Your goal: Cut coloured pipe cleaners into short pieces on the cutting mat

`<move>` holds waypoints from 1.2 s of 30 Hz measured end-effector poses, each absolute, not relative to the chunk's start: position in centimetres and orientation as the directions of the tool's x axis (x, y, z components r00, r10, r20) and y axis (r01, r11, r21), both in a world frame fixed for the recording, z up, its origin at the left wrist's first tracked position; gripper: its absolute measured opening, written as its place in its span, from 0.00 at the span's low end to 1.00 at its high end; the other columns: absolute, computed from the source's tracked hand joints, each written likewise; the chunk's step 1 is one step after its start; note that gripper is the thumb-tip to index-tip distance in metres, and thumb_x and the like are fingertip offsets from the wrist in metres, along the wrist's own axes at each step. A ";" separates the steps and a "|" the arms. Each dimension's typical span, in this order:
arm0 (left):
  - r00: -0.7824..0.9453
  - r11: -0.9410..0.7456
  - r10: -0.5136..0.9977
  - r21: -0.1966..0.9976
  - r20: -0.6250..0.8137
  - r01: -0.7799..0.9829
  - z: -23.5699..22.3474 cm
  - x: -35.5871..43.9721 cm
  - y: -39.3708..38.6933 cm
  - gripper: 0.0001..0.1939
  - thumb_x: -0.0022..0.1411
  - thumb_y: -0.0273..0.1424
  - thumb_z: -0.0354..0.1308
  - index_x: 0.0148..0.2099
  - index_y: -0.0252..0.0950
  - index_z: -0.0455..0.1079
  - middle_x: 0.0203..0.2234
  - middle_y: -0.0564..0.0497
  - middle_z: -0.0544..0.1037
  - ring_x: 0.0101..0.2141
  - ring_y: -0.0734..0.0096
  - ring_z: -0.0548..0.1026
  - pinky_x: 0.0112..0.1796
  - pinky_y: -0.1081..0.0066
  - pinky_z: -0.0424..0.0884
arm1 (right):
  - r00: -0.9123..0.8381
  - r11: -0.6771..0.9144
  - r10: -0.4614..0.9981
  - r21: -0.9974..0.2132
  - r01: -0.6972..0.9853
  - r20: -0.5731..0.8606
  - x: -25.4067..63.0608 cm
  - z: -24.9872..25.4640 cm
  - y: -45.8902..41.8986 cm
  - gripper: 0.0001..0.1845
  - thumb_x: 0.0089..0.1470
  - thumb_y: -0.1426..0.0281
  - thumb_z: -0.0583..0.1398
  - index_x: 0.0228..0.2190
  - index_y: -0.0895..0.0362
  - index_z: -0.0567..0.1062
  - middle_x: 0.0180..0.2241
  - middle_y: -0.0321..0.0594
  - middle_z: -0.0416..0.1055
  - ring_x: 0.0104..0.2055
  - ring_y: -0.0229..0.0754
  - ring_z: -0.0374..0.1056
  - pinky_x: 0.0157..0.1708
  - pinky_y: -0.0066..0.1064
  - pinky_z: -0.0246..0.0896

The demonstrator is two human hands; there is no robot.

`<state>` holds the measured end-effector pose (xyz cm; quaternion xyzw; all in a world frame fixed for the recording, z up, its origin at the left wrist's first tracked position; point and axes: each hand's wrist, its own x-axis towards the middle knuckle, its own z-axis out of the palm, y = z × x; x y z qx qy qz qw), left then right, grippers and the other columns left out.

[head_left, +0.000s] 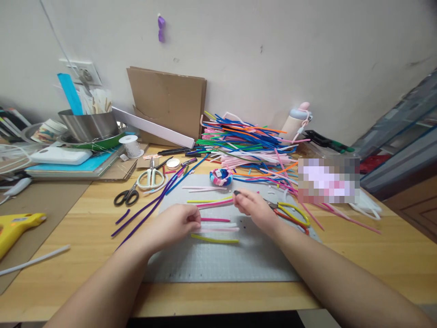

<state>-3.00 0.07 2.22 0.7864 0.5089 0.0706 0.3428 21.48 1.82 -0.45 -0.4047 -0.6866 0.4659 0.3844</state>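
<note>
My left hand (179, 224) is closed at the left side of the grey cutting mat (218, 264). My right hand (254, 210) is closed in a pinch opposite it. Stretched between them is a pink pipe cleaner (215, 203), an end at each hand's fingers. A small dark thing (236, 193) shows at my right fingertips; its kind is unclear. Below lie a magenta piece (215, 220), pale pieces (220, 226) and a yellow-green piece (215, 238) of pipe cleaner. Behind sits a braided pink-and-blue ring (221, 176).
A heap of coloured pipe cleaners (246, 141) lies at the back. Pliers with yellow and red handles (293, 214) are right of my right hand. Black scissors (126, 197), white-handled scissors (150, 177) and purple stems (146, 207) lie left. A yellow glue gun (17, 228) is far left.
</note>
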 end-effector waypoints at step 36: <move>0.190 0.034 0.982 0.992 -0.011 -0.118 3.0 -3.6 0.6 0.11 0.51 0.37 0.65 0.34 0.35 0.72 0.23 0.53 0.75 0.26 0.76 0.71 0.33 0.72 0.66 | -0.510 0.055 0.855 -0.961 0.272 -0.095 19.8 1.0 -0.2 0.19 0.51 0.54 0.59 0.22 0.57 0.65 0.18 0.29 0.52 0.21 0.32 0.47 0.21 0.27 0.42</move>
